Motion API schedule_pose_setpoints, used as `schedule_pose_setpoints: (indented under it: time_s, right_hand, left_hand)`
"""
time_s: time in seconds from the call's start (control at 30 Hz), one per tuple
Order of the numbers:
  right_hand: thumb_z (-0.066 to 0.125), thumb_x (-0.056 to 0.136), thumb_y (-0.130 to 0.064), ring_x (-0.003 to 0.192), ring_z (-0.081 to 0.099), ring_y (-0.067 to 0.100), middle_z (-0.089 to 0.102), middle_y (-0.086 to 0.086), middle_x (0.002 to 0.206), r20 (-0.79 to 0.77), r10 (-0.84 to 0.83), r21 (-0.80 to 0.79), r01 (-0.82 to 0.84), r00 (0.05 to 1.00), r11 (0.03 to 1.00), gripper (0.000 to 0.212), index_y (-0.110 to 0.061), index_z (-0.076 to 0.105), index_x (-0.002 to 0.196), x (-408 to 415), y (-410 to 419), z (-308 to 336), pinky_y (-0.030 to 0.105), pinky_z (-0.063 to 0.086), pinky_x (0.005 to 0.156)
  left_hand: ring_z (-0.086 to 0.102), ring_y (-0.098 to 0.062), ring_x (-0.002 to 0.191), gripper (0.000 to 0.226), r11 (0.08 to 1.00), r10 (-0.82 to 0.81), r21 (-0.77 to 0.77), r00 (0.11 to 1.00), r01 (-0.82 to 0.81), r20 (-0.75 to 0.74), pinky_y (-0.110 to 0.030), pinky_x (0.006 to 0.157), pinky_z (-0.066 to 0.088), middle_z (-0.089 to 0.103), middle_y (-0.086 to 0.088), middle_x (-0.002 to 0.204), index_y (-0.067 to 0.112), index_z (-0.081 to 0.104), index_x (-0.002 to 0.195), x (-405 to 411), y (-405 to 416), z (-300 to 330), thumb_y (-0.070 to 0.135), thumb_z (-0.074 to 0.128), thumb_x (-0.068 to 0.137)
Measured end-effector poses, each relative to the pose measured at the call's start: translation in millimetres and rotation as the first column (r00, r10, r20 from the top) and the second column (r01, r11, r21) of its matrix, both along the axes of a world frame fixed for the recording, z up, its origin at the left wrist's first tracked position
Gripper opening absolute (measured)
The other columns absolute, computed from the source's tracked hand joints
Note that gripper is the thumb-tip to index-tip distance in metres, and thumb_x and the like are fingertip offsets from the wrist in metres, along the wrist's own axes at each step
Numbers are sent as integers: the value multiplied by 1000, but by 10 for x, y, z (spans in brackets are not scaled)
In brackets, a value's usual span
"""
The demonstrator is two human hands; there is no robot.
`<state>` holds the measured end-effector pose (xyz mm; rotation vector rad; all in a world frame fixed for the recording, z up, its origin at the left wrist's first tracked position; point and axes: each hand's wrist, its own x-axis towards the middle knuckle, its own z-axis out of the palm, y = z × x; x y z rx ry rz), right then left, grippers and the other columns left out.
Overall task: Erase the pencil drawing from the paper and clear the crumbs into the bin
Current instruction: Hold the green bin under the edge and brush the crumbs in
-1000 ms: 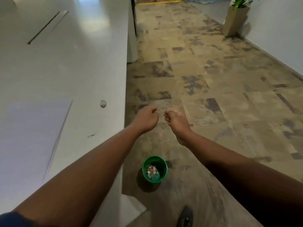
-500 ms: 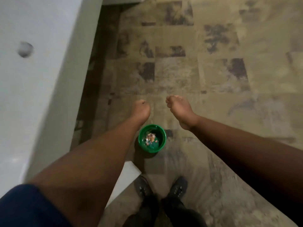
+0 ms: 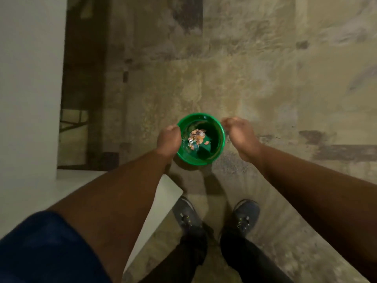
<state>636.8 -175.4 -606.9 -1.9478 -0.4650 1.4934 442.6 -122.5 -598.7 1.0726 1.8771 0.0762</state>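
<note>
A small green bin (image 3: 215,132) stands on the floor right below me, with pale and orange scraps (image 3: 196,137) lying in its bottom. My left hand (image 3: 169,140) hangs over the bin's left rim, fingers curled into a fist. My right hand (image 3: 239,135) hangs at the right rim, fingers bunched and pointing down. Whatever either hand encloses is hidden. The paper is out of view.
The white table (image 3: 30,103) fills the left side, and its corner (image 3: 163,193) juts out near my left forearm. My two grey shoes (image 3: 186,216) (image 3: 245,214) stand just behind the bin on the mottled tan floor (image 3: 265,78).
My view has tipped from the table and corridor down to the floor. Both hands have dropped and spread from in front of me to either side of the bin.
</note>
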Motion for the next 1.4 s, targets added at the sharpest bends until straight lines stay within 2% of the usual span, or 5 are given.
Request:
schedule_pose_setpoints:
  time_s: [0.3,0.73,0.87,1.07,1.4]
  right_hand:
    - [37,114,-28,119,56,23,61,5,124,-41,74,-60,-77,996,995,31,-13,61,125,-34,-169,-948,34,43,100]
    - [43,110,-20,151,39,35,35,16,167,-170,55,-141,-79,984,987,60,-14,23,166,-44,42,-1389,52,26,128]
    - [38,113,-20,111,65,20,66,12,132,-58,53,-78,-58,997,995,37,-9,54,144,10,5,-958,40,53,100]
    - [46,111,-37,86,58,25,64,6,91,196,-154,37,149,968,988,31,-14,59,95,114,26,-73,42,50,76]
    - [47,110,-45,66,49,10,56,-5,75,343,-267,313,159,900,936,40,-17,61,86,349,4,2312,31,39,60]
  left_hand:
    - [52,-19,107,41,966,225,-139,974,-217,41,-30,84,42,54,-1,126,11,48,145,-184,-168,-901,18,41,105]
    - [67,-40,111,29,925,352,-220,916,-310,191,-50,95,57,72,-20,111,13,67,116,-438,-38,-1570,17,49,94]
    - [63,-16,89,27,908,418,-37,893,-418,165,-18,64,48,66,-4,103,7,61,125,-227,-16,-1021,19,44,107]
    - [60,-18,82,35,895,367,215,920,-390,140,-29,76,41,66,-4,92,8,66,106,60,15,-140,33,42,109]
    - [46,-9,60,52,919,91,389,994,-60,-62,-26,50,28,51,4,68,17,56,80,480,162,2407,55,32,107]
